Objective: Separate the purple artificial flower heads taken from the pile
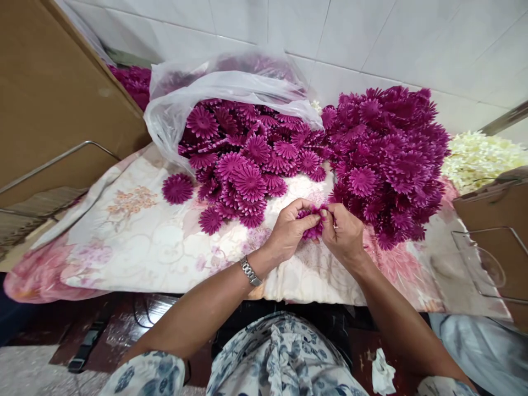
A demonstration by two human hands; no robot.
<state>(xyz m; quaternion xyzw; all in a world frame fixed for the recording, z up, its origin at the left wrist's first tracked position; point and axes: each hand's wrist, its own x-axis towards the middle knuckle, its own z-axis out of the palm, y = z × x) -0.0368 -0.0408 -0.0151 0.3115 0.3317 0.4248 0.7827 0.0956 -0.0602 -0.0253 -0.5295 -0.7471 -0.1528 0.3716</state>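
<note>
Over the middle of the table, both hands pinch the same magenta artificial flower, which is partly hidden by the fingers. My left hand, with a metal watch on its wrist, grips the flower's left side between thumb and fingers. From the other side my right hand closes thumb and fingertips on its petals. Just beyond them, loose magenta flower heads spill out of a clear plastic bag. To the right rises a big heap of magenta flowers, close to my right hand.
A floral cloth covers the table. Cardboard boxes stand at the left and right, each beside a bent metal wire. Pale yellow flowers lie at the far right, and a tiled wall closes off the back.
</note>
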